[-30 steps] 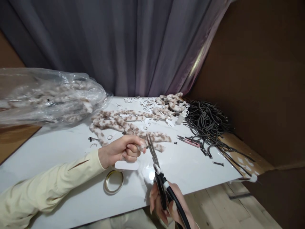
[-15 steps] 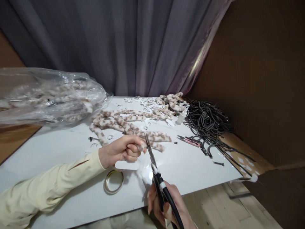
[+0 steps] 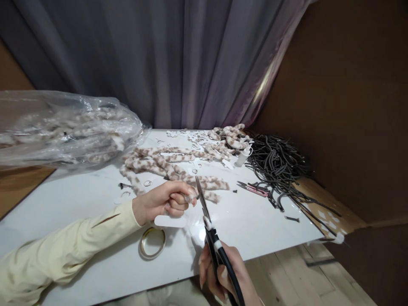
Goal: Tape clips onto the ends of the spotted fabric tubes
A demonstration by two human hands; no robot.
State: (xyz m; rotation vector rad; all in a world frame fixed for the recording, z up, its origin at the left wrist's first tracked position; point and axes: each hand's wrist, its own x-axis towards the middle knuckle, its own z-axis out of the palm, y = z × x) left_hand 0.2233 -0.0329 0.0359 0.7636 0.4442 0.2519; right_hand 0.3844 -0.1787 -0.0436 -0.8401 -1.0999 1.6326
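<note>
My left hand [image 3: 174,199] is closed on a brown-and-white fluffy strip [image 3: 191,195], whose end sticks out past the thumb and forefinger. A white rounded tag [image 3: 169,221] shows just below that hand. Black-handled scissors [image 3: 207,221] are gripped in my right hand [image 3: 223,272], blades pointing up and away. The blades lie right beside the end of the strip; I cannot tell whether they touch it. Behind the left hand, more fluffy strips [image 3: 172,170] are spread on the white table [image 3: 267,233].
A tape roll [image 3: 152,243] lies nearer me. Pink thread snips [image 3: 253,189] and a heap of black cords [image 3: 277,159] are at the right. A small white bottle [image 3: 243,156] stands behind them. A clear plastic bag [image 3: 70,131] of fluffy strips fills the left.
The scissors and my right hand have shifted slightly right, and the blades look closer together. My left hand stays nearly where it was, still holding the fluffy strip.
</note>
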